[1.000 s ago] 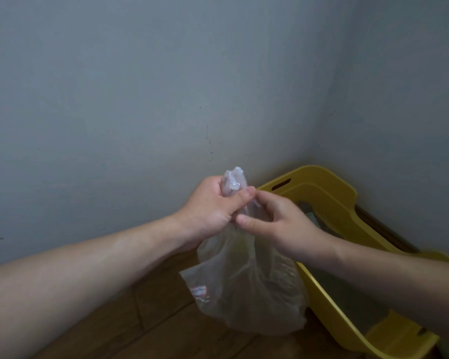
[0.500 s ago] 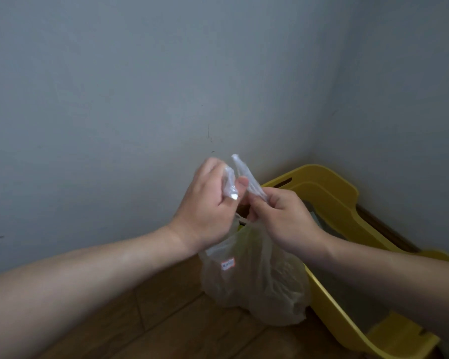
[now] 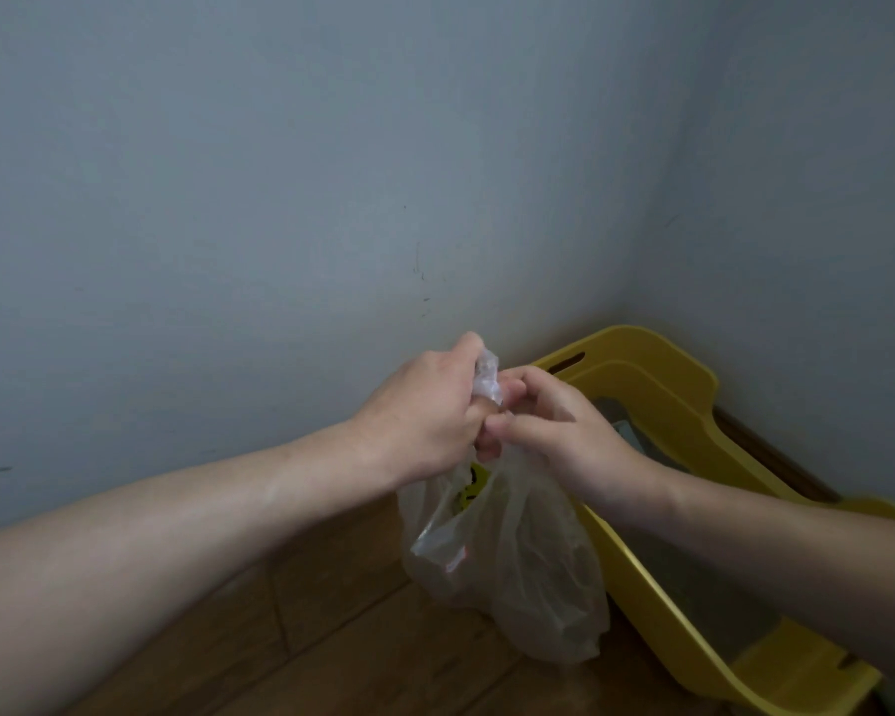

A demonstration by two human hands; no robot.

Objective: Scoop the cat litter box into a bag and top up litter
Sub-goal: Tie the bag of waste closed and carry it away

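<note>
A thin, clear plastic bag [image 3: 512, 560] hangs in the air just left of the yellow litter box [image 3: 657, 369], with dark contents showing through its lower part. My left hand [image 3: 425, 410] is closed around the bag's gathered neck, and a twisted end sticks up above its fingers. My right hand [image 3: 559, 431] pinches the same neck from the right, its fingertips touching the left hand. The litter box stands in the corner of the room, with grey litter [image 3: 693, 586] visible inside, partly hidden by my right forearm.
Grey walls [image 3: 280, 198] meet in a corner right behind the litter box. A wooden floor [image 3: 332, 638] runs under the bag and to the left. The box's low front lip [image 3: 796, 669] sits at the lower right.
Both hands have kept working the bag's neck; the loose end is now bunched lower in my left fist. The bag has turned, and a yellow print now faces me.
</note>
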